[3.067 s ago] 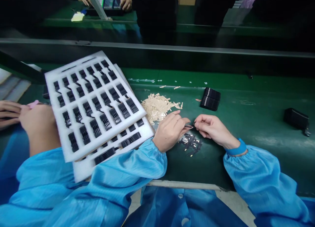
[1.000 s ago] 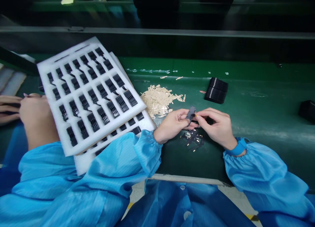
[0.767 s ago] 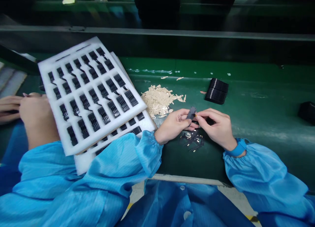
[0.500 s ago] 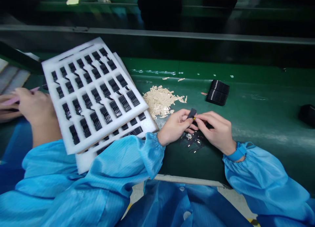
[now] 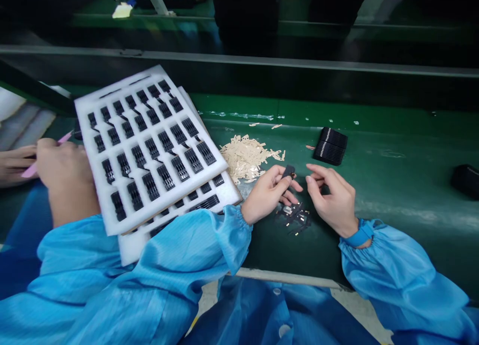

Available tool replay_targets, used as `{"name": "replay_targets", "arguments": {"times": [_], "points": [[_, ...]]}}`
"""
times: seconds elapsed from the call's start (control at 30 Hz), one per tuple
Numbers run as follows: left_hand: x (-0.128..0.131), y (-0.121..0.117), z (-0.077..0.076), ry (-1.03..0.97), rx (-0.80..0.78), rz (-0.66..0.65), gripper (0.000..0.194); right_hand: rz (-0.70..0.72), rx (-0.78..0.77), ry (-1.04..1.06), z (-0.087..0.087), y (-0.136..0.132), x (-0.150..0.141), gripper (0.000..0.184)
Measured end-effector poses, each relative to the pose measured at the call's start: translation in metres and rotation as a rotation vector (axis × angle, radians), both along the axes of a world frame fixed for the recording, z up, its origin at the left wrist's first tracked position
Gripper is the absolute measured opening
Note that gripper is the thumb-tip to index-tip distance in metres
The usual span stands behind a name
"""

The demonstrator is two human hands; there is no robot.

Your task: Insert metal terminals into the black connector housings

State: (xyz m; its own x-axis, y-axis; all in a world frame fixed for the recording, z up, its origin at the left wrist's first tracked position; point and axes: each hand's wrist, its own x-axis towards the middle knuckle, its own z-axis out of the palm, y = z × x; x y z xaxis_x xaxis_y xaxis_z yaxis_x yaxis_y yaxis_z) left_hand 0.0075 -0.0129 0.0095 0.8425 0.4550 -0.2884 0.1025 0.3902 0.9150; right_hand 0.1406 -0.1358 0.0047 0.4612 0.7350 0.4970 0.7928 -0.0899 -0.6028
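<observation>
Between the thumb and fingers of my left hand (image 5: 270,187) is a small flat black part (image 5: 289,172), whose exact kind I cannot make out. My right hand (image 5: 333,197) is just to its right, apart from it, with thumb and forefinger separated and nothing visible between them. Below both hands lies a loose cluster of small black parts with shiny metal spots (image 5: 295,216). Beyond my left hand is a heap of small cream-coloured strips (image 5: 245,155). A neat block of stacked black pieces (image 5: 330,146) sits farther back on the green bench (image 5: 396,185).
White foam trays (image 5: 149,220) are stacked at my left, their slots filled with black parts. A co-worker's hands (image 5: 62,165) hold a pink tool (image 5: 47,155) beyond them. A dark object (image 5: 466,181) lies at far right. A rail (image 5: 262,59) crosses the back.
My right hand has let go of the black part and drawn slightly to the right, its fingers parting. My left hand keeps the part. The view has shifted slightly.
</observation>
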Motion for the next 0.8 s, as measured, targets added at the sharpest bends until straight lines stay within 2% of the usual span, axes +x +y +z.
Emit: {"name": "replay_targets", "arguments": {"times": [0.17,0.33,0.4,0.5,0.63,0.8], "points": [[-0.001,0.0,-0.003,0.03,0.13,-0.036,0.017,0.032,-0.015,0.054,0.0,-0.001,-0.001,0.018],[-0.007,-0.002,-0.006,0.13,0.512,-0.07,0.011,0.103,-0.016,0.032,-0.004,0.0,-0.004,0.019],[-0.009,-0.004,-0.006,0.155,0.602,-0.079,0.007,0.104,-0.005,0.0,-0.005,0.0,-0.006,0.017],[-0.009,-0.006,-0.005,0.174,0.69,-0.092,0.004,0.098,-0.003,-0.023,-0.005,0.0,-0.009,0.01],[-0.009,-0.009,-0.003,0.196,0.791,-0.094,0.004,0.068,-0.029,0.047,-0.001,0.0,-0.013,0.009],[-0.008,-0.014,-0.003,0.174,0.746,-0.097,0.004,0.002,-0.033,0.19,0.001,0.003,-0.016,0.013]]}}
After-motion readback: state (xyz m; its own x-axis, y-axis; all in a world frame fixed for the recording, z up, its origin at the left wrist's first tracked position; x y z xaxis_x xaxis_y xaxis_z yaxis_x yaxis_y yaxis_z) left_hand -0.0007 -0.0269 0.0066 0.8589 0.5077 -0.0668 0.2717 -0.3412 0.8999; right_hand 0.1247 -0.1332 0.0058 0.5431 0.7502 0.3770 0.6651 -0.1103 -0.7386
